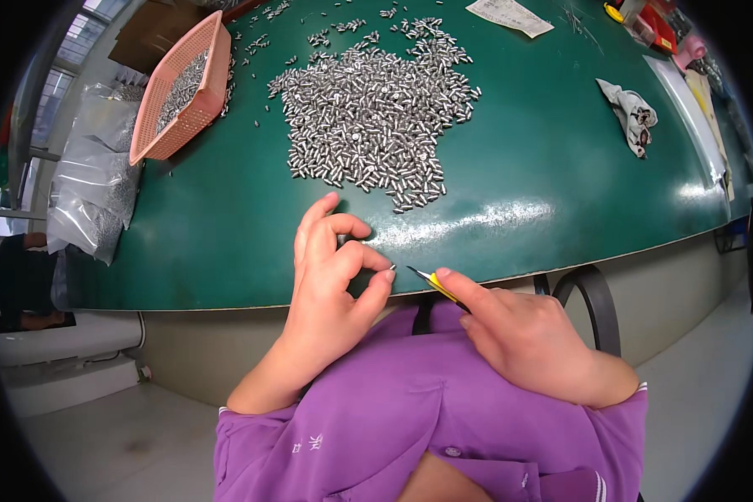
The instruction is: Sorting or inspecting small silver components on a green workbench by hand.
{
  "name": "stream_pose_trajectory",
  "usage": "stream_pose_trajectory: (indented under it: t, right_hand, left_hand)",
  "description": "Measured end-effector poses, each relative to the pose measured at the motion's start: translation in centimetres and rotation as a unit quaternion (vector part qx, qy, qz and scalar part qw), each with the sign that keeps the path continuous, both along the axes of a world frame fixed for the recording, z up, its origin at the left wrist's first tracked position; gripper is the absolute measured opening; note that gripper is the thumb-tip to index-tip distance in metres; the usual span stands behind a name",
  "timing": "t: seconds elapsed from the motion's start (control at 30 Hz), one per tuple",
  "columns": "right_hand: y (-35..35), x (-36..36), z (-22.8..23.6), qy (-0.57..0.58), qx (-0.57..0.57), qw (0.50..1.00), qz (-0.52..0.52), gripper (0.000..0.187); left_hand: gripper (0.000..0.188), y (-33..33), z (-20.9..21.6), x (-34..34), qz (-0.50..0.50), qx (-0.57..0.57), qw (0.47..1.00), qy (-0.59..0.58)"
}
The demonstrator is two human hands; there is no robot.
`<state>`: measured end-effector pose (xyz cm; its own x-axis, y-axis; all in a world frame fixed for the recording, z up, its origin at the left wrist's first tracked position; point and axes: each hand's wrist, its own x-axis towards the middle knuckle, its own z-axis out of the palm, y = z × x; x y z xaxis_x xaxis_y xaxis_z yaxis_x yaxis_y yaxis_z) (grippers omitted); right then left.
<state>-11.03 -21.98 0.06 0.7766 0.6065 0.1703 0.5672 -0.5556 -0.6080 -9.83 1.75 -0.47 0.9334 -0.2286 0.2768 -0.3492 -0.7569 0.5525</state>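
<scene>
At the near edge of the green desk [226, 243], I log the following; left hand [330, 268], fingers curled, thumb and forefinger pinching one small metal piece [391, 268] just above the edge; right hand [519, 335], clenched around a yellow-handled craft knife [431, 280], forefinger laid along its back, thin blade tip pointing at the pinched piece and almost touching it; step in hand, by my judgement, trimming or scraping a single piece held off the desk; the next move would call for a steady pinch and a very short, light stroke of the blade, kept away from the left fingertips.

Middle of the desk toward the far edge: heap of small metal pieces [368, 109], silvery, short, rounded cylinders, glossy, loosely spread with strays around it; far left corner: pink plastic basket [213, 75], lattice walls, tilted, holding more of the same pieces; off the left edge: clear plastic bags [92, 184], crinkled, filled with grey parts; right side: crumpled white glove [632, 113], soft cloth; far edge: sheet of paper [510, 15]; desk surface smooth, shiny, reflecting light near the right edge.
</scene>
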Motion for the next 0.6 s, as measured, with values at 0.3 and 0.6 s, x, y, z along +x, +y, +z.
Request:
stream_pose_trajectory:
  t: [0.3,0.6]
  right_hand:
    - [1.2,0.2,0.1,-0.025,-0.018,1.000,0.003,0.057]
    - [1.2,0.6,0.0,-0.005,0.014,1.000,0.020,0.056]
  left_hand:
    - [0.017,0.1,-0.4,-0.1,-0.001,-0.012,1.000,-0.011]
    - [0.017,0.2,-0.3,-0.1,-0.004,-0.013,1.000,-0.010]
